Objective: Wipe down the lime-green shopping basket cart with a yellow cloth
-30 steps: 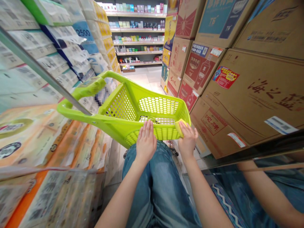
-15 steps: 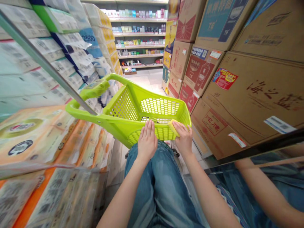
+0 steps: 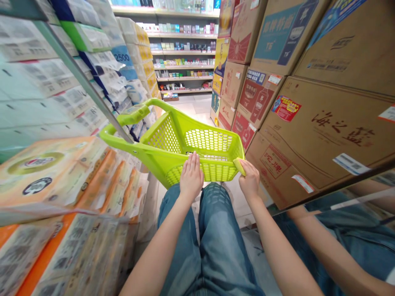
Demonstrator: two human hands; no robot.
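Observation:
A lime-green shopping basket cart [image 3: 154,162] with perforated walls stands sideways in front of my knees, its handle towards the left. My left hand [image 3: 191,174] lies flat against the near wall, fingers stretched out over the rim. In my right hand [image 3: 250,176] is a small yellow sponge [image 3: 240,166], pressed at the cart's right front corner. My fingers cover part of the sponge. No goods show inside the part of the basket I can see.
Tissue packs [image 3: 40,168] are stacked along the left, with a slanting metal pole [image 3: 83,82] before them. Cardboard cartons [image 3: 336,123] form a wall on the right. Stocked shelves [image 3: 185,53] stand at the far end. A reflective panel [image 3: 339,230] lies at lower right.
My right hand has moved right along the near rim to the corner with the sponge. My left hand stays on the wall. My knees have parted, and the view has shifted slightly.

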